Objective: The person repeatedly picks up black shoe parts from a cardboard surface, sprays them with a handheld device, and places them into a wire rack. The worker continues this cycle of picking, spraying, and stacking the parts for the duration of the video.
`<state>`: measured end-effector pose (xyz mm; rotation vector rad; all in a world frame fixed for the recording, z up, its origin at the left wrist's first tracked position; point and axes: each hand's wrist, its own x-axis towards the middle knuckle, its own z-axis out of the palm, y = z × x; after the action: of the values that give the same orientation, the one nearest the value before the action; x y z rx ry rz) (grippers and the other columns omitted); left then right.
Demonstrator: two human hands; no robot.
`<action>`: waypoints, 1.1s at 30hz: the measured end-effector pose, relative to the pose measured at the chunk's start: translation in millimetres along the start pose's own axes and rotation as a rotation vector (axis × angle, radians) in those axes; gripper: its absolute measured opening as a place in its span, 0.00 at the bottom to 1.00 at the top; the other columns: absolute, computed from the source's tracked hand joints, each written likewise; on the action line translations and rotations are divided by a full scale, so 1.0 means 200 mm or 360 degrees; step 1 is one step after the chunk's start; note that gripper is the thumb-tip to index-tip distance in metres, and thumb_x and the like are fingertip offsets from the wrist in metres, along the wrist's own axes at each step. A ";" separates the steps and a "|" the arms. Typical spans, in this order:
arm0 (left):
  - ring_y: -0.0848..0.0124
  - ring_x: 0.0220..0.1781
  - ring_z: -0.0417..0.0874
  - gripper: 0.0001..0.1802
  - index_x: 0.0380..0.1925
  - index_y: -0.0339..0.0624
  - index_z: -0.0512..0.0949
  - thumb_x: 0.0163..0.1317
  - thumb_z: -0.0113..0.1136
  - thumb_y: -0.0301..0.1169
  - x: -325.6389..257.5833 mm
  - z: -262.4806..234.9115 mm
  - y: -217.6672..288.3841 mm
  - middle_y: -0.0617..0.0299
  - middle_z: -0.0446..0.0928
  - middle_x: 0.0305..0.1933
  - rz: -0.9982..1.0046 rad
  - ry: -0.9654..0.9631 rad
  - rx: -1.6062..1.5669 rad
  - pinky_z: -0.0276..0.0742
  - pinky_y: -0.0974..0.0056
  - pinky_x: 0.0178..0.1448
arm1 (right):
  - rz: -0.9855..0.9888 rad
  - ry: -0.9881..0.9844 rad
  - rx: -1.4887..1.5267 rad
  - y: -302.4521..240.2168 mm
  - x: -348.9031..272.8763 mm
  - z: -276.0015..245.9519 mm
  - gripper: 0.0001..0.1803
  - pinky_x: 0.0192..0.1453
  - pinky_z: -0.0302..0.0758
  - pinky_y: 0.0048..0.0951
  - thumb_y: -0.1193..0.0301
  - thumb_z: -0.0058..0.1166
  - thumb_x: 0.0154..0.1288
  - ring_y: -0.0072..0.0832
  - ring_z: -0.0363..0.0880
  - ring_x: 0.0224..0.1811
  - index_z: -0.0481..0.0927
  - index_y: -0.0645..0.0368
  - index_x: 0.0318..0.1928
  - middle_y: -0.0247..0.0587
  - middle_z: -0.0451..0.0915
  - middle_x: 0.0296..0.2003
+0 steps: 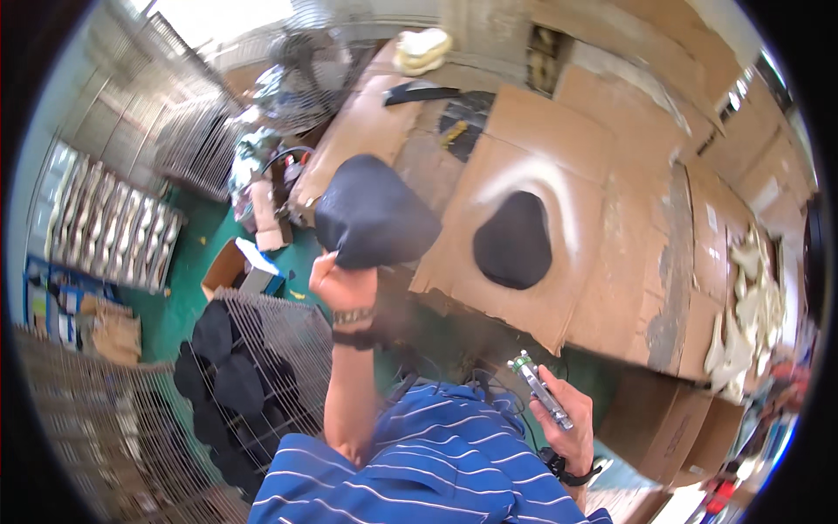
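Observation:
My left hand point(339, 284) is closed on the lower edge of a black rounded-triangular sheet point(375, 212), held up in the air left of the cardboard-covered table. In my right hand point(566, 417), low in front of my body, is a spray gun point(539, 390) with a silver body and a green ring near its tip. Its nozzle points up and left, toward the table. A second black piece point(513, 240), of similar rounded shape, lies flat on the cardboard sheet point(546, 144). White overspray curves around its upper and right sides.
On the left stands a wire rack point(279, 341) bearing several black pieces point(238, 384). Cream-coloured pieces point(742, 319) lie piled at the table's right end, above an open cardboard box point(659, 428). A yellowish foam-like bundle point(422, 51) sits at the far edge.

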<state>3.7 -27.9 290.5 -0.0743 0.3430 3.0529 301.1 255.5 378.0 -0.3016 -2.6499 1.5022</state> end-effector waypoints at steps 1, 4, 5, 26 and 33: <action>0.48 0.58 0.85 0.19 0.41 0.27 0.82 0.54 0.52 0.29 -0.12 0.00 0.12 0.42 0.85 0.50 0.0142 0.0115 0.0053 0.75 0.45 0.69 | 0.0009 -0.0093 -0.0026 -0.02 0.02 0.02 0.32 0.42 0.79 0.31 0.81 0.68 0.56 0.38 0.84 0.35 0.79 0.63 0.63 0.49 0.84 0.37; 0.48 0.59 0.84 0.24 0.48 0.24 0.81 0.55 0.51 0.30 -0.43 -0.03 0.48 0.41 0.84 0.53 0.0360 0.0091 0.0040 0.72 0.46 0.71 | -0.0104 -0.0256 -0.0022 -0.10 0.08 0.10 0.31 0.44 0.79 0.31 0.81 0.67 0.56 0.40 0.84 0.35 0.79 0.66 0.63 0.50 0.84 0.37; 0.49 0.59 0.84 0.24 0.50 0.24 0.80 0.55 0.51 0.29 -0.57 -0.03 0.61 0.42 0.84 0.54 0.0463 0.0011 0.0042 0.72 0.46 0.71 | -0.0129 -0.0351 -0.0001 -0.15 0.06 0.13 0.30 0.45 0.79 0.32 0.81 0.67 0.56 0.41 0.84 0.36 0.79 0.66 0.62 0.50 0.84 0.38; 0.51 0.44 0.84 0.34 0.58 0.36 0.76 0.43 0.56 0.22 -2.17 -1.80 1.32 0.47 0.78 0.53 0.1932 0.2705 0.0359 0.84 0.44 0.43 | -0.0207 -0.1119 -0.0138 -0.36 0.28 0.60 0.28 0.43 0.76 0.27 0.76 0.60 0.67 0.24 0.79 0.37 0.75 0.68 0.68 0.41 0.82 0.37; 0.53 0.55 0.79 0.26 0.46 0.53 0.80 0.44 0.65 0.19 -2.06 -1.65 1.12 0.58 0.79 0.49 0.1376 0.3416 0.3293 0.73 0.48 0.59 | -0.0158 -0.1097 -0.0183 -0.22 0.37 0.58 0.29 0.44 0.77 0.27 0.77 0.59 0.67 0.24 0.78 0.37 0.74 0.67 0.68 0.40 0.82 0.37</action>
<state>411.6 -344.6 41.9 1.6499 -1.8099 0.1640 203.1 151.5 352.9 0.4206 -3.1926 1.6483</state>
